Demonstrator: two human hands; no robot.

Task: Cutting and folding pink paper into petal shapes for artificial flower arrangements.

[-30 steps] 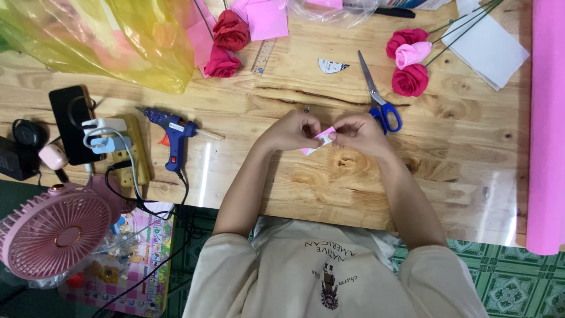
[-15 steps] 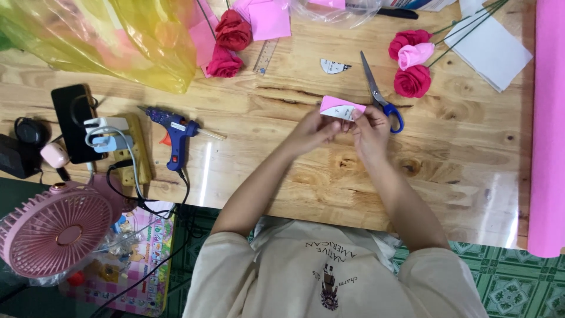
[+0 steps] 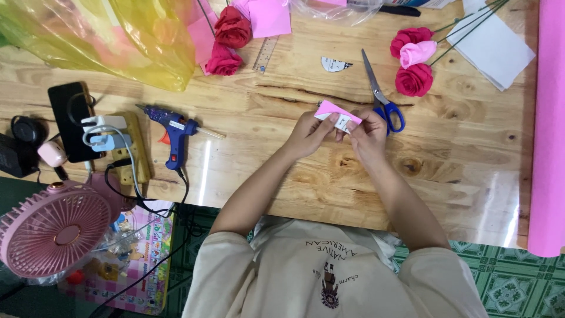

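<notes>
Both hands meet over the middle of the wooden table (image 3: 282, 165). My left hand (image 3: 308, 134) and my right hand (image 3: 369, 134) pinch a small folded pink paper piece (image 3: 336, 114) between their fingertips, its white underside showing. Blue-handled scissors (image 3: 381, 94) lie just beyond my right hand, almost touching it. A blue glue gun (image 3: 172, 131) rests to the left of my left arm.
Red and pink paper roses (image 3: 413, 59) with stems lie at the back right, two red roses (image 3: 228, 39) at the back centre. A yellow cellophane sheet (image 3: 106, 41), a power strip with plugs (image 3: 118, 147), a phone (image 3: 69, 121), a pink fan (image 3: 56, 229), a pink paper roll (image 3: 547, 129).
The hands lifted the pink piece away from the body toward the scissors and unfolded it wider; it now sits slightly lower than half a second ago.
</notes>
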